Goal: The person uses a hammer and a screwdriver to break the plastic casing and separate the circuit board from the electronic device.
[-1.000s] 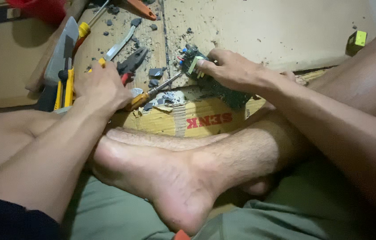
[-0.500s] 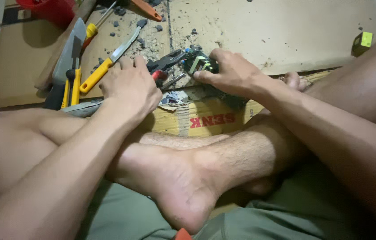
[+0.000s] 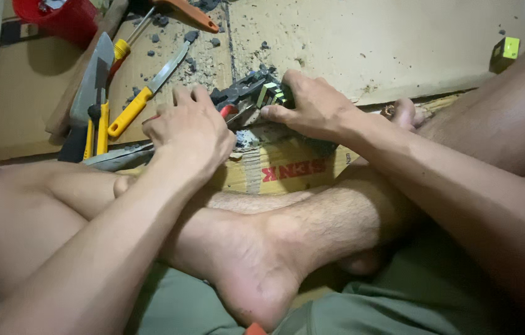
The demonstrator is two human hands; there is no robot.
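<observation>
the person sits cross-legged on the floor, bare legs folded in front, both hands at work on a flattened brown cardboard sheet (image 3: 361,43) strewn with grey crumbs of debris. the left hand (image 3: 189,129) is curled over the red-and-black handles of a pair of pliers (image 3: 232,99), fingers bent around them in a closed grip. the right hand (image 3: 313,107) presses down on a small dark electronic part with green and pale sections (image 3: 270,93), thumb and fingers pinching it against the cardboard; the pliers' dark head lies just beside that part, touching it or nearly so, which cannot be told.

to the left of the hands lie a knife with a yellow plastic handle and steel blade (image 3: 148,92), a yellow-handled tool pair (image 3: 96,127) and a broad grey metal blade (image 3: 92,80). an orange-handled tool (image 3: 189,12) lies at the top edge, and a red plastic bucket (image 3: 57,17) stands in the top left corner. a small yellow-green box (image 3: 505,51) sits well apart at the far right. below the hands, a strip of pale packing tape with red printed lettering (image 3: 292,169) runs along the cardboard edge, near the person's shin.
</observation>
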